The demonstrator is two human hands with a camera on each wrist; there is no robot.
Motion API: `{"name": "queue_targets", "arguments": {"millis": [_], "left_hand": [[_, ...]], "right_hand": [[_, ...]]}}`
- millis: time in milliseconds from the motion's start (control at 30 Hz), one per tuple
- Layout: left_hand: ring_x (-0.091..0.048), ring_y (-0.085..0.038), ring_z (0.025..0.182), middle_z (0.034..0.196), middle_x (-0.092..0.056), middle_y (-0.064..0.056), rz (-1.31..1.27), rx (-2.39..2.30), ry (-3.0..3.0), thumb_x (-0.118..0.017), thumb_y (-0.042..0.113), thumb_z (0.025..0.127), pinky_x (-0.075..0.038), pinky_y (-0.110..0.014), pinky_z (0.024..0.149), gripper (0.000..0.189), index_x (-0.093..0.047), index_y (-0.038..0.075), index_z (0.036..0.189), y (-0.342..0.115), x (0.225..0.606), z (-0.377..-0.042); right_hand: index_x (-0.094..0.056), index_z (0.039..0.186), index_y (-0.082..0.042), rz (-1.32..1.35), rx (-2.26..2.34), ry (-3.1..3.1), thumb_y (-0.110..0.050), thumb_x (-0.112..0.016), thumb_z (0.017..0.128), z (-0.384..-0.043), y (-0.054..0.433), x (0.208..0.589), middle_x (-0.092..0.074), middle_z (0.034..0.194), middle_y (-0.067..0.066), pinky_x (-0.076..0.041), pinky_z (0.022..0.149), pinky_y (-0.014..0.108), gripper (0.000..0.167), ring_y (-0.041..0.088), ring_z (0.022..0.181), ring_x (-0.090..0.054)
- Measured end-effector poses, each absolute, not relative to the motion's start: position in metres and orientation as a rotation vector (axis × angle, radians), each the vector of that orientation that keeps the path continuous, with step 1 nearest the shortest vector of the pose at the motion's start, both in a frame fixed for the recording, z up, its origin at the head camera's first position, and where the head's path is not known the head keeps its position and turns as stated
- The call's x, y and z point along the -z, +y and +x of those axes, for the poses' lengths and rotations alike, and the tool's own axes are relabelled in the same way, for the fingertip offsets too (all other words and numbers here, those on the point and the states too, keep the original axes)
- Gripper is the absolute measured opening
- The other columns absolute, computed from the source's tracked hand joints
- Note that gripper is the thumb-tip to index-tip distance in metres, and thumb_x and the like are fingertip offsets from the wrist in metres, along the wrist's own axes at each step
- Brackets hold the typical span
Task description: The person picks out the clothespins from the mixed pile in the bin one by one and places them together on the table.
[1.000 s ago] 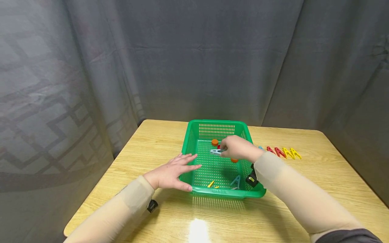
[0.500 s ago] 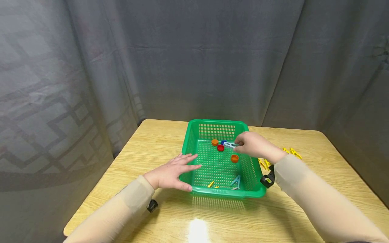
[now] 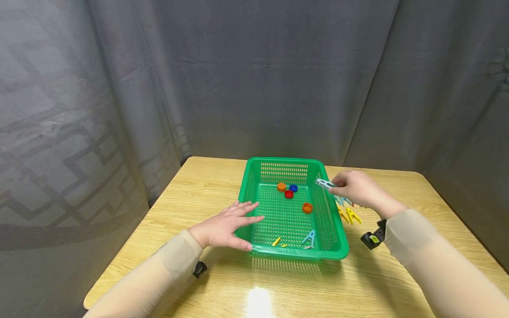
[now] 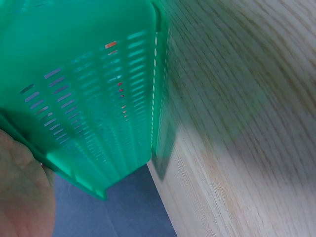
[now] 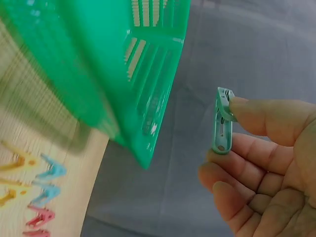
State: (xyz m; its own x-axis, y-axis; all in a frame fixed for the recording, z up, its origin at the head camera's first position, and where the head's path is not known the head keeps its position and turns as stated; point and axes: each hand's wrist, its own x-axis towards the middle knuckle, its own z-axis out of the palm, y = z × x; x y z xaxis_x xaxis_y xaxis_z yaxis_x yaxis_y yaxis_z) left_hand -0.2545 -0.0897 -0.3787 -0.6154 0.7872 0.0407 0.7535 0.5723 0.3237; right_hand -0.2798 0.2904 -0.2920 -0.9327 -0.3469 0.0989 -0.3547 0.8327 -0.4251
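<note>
My right hand [image 3: 359,190] pinches a pale blue-green clothespin [image 3: 324,183] just above the right rim of a green plastic basket [image 3: 298,254]. In the right wrist view the thumb and fingers are on this clothespin [image 5: 223,121], apart from the basket wall. My left hand [image 3: 224,226] rests on the basket's left front rim with its fingers spread. Inside the basket lie two orange caps [image 3: 307,208], a red cap [image 3: 289,194] and a blue cap [image 3: 293,188]. Near its front wall are a light blue clothespin [image 3: 310,238] and small yellow pieces [image 3: 276,241], partly hidden.
Right of the basket, yellow clothespins [image 3: 353,215] and blue clothespins [image 3: 343,201] lie on the wooden table [image 3: 191,190]. The right wrist view also shows red clothespins [image 5: 40,216] there. A grey curtain [image 3: 254,88] hangs behind the table.
My right hand has lifted the clothespin from over the basket's middle and carried it right to the right rim. The red and blue caps are uncovered. My left hand stays put.
</note>
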Motion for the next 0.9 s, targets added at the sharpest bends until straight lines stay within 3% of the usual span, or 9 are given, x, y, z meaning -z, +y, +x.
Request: {"name": "queue_targets", "arguments": {"millis": [433, 600, 767, 900], "left_hand": [[-0.004, -0.022, 0.148, 0.161, -0.007, 0.005, 1.286, -0.453, 2.692, -0.058, 0.064, 0.084, -0.003, -0.045, 0.117, 0.079, -0.034, 0.029, 0.151, -0.089, 0.379, -0.255], [-0.006, -0.025, 0.147, 0.161, -0.008, 0.004, 1.300, -0.455, 2.691, -0.058, 0.064, 0.084, -0.004, -0.046, 0.117, 0.079, -0.035, 0.028, 0.150, -0.089, 0.379, -0.255], [-0.003, -0.020, 0.147, 0.161, -0.008, 0.005, 1.295, -0.457, 2.688, -0.058, 0.064, 0.084, -0.005, -0.046, 0.117, 0.080, -0.034, 0.029, 0.151, -0.089, 0.378, -0.255], [-0.003, -0.021, 0.148, 0.161, -0.007, 0.005, 1.295, -0.450, 2.688, -0.058, 0.065, 0.084, -0.004, -0.046, 0.117, 0.080, -0.033, 0.029, 0.151, -0.089, 0.378, -0.255]], "right_hand": [[-0.067, 0.092, 0.001, 0.276, -0.670, -2.988, -0.023, -0.062, 0.090, -0.278, 0.338, 0.310, -0.056, 0.068, 0.003, -0.036, 0.052, 0.031, 0.024, 0.019, 0.061, -0.046], [-0.067, 0.094, 0.004, 0.160, -0.694, -2.980, -0.026, -0.062, 0.091, -0.280, 0.353, 0.328, -0.057, 0.073, 0.006, -0.035, 0.053, 0.031, 0.030, 0.021, 0.065, -0.046], [-0.064, 0.096, 0.005, 0.057, -0.732, -2.986, -0.030, -0.060, 0.093, -0.280, 0.367, 0.348, -0.051, 0.071, 0.007, -0.032, 0.052, 0.031, 0.035, 0.021, 0.063, -0.043], [-0.061, 0.089, 0.002, 0.001, -0.741, -3.000, -0.029, -0.058, 0.094, -0.281, 0.375, 0.365, -0.045, 0.065, 0.004, -0.031, 0.050, 0.031, 0.032, 0.019, 0.059, -0.040]]}}
